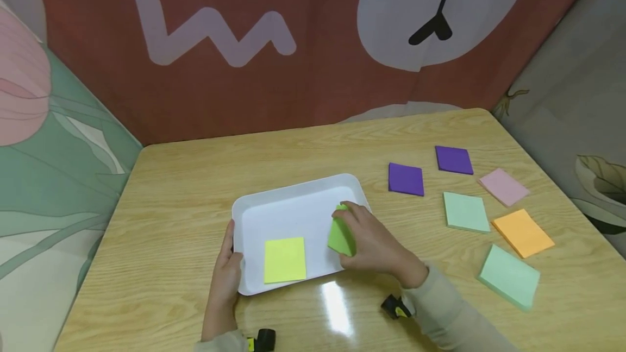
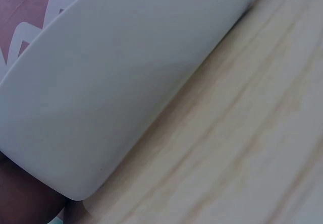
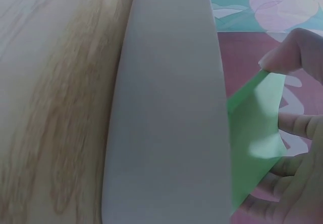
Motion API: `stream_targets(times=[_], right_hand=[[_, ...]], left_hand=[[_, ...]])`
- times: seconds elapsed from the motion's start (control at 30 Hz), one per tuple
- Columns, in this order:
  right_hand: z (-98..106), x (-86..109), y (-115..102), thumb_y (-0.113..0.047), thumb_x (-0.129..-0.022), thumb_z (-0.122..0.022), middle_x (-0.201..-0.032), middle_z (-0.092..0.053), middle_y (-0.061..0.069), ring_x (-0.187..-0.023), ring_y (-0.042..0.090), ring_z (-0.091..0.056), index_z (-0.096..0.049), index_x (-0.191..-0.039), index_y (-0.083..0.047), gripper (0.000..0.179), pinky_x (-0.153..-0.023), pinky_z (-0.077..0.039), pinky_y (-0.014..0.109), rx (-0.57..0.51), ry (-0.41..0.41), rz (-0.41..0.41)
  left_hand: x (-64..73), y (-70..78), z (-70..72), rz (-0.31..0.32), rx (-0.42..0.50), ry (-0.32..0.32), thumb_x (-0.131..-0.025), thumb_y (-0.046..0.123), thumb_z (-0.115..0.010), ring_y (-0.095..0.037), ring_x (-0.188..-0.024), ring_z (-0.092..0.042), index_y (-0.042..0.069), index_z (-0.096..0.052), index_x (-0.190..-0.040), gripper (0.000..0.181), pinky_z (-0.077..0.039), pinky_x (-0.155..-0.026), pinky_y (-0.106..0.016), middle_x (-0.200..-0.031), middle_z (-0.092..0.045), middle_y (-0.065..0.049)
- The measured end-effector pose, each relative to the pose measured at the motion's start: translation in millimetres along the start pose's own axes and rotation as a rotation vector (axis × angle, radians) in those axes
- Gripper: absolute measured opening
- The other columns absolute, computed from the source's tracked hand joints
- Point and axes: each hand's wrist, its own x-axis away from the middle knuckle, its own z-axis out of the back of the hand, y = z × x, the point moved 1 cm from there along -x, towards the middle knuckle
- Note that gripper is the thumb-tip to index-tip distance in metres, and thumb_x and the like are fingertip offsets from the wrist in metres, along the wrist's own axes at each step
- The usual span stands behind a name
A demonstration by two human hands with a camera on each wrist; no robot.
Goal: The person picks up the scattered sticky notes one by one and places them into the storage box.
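A white tray (image 1: pixel 317 220) lies on the wooden table, its outer wall filling much of both wrist views. At its left end my left hand (image 1: pixel 226 276) grips the edge, thumb by the rim; part of a dark finger (image 2: pixel 28 196) shows at the tray's corner in the left wrist view. My right hand (image 1: pixel 374 240) pinches a green sticky note pad (image 3: pixel 260 128) between thumb and fingers. The pad is tilted inside the tray's right part. Flat in the tray's front left lies a yellow sticky note pad (image 1: pixel 285 260).
Right of the tray lie two purple pads, one (image 1: pixel 406 179) nearer the tray and another (image 1: pixel 454 159) farther back. Beyond them are a pink pad (image 1: pixel 504 187), an orange pad (image 1: pixel 523 233) and two mint pads, one (image 1: pixel 466 212) behind the other (image 1: pixel 509 276). A printed curtain (image 1: pixel 235 96) hangs behind the table.
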Motion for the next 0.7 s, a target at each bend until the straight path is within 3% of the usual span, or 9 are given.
stream_targets(times=[0.7], right_hand=[[-11, -11.9, -9, -0.026, -0.053, -0.068, -0.122, -0.038, 0.018, -0.099, 0.025, -0.041, -0.044, -0.115, -0.008, 0.069, -0.070, -0.040, 0.033, 0.005, -0.041, 0.061]], left_hand=[[-0.9, 0.0, -0.2, 0.020, -0.025, 0.021, -0.084, -0.004, -0.019, -0.003, -0.125, -0.003, 0.025, -0.007, -0.139, 0.064, -0.007, -0.101, -0.028, -0.141, -0.004, 0.011]])
